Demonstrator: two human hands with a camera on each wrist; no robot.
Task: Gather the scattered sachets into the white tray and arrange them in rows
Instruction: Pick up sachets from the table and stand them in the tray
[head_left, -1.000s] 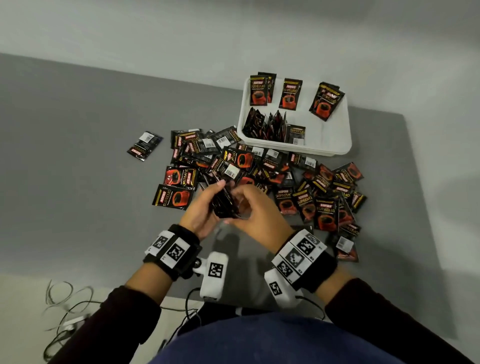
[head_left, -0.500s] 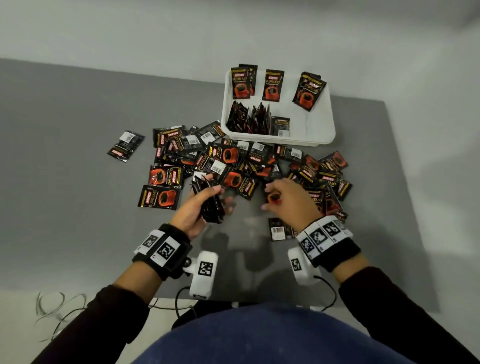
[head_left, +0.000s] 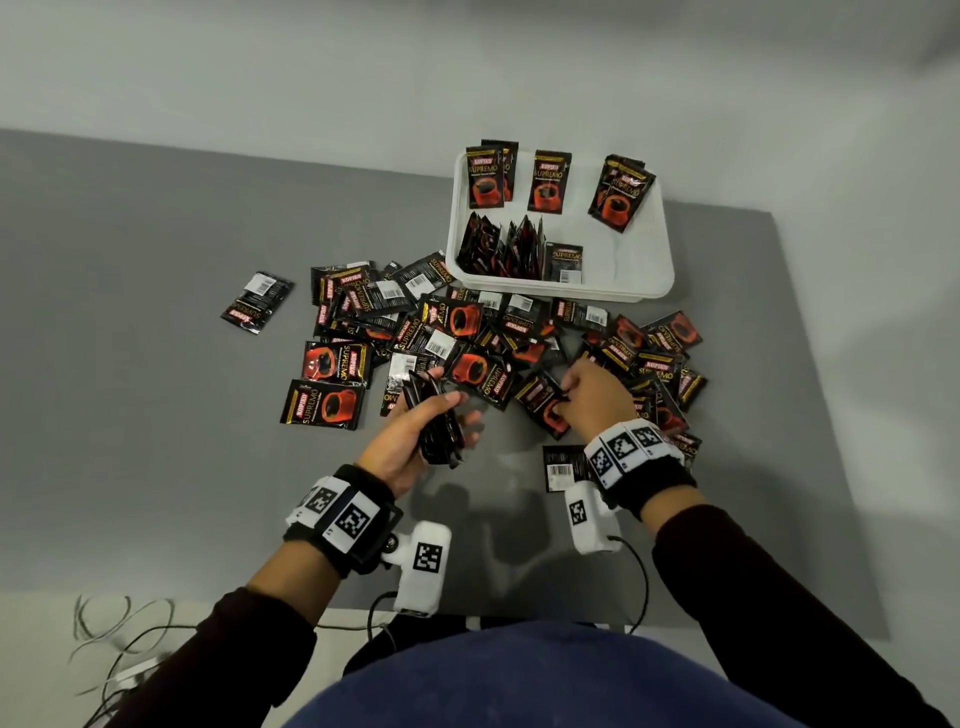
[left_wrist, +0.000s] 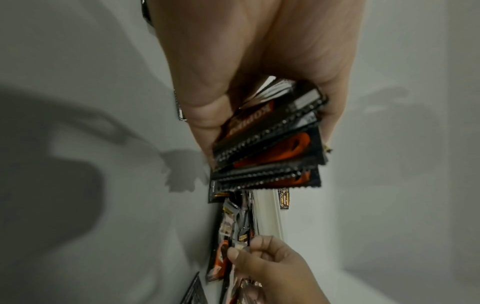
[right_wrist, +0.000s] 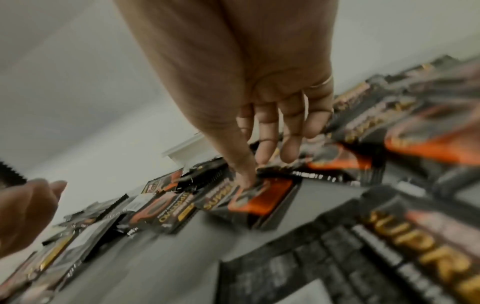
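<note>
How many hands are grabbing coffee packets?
2. The left hand holds a stack of packets; the right hand pinches one packet at the pile's near edge. No other hands show.

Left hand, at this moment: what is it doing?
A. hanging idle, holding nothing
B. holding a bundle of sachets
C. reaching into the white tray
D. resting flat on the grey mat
B: the left hand has its fingers and thumb curled round a bundle of sachets, held above the mat.
</note>
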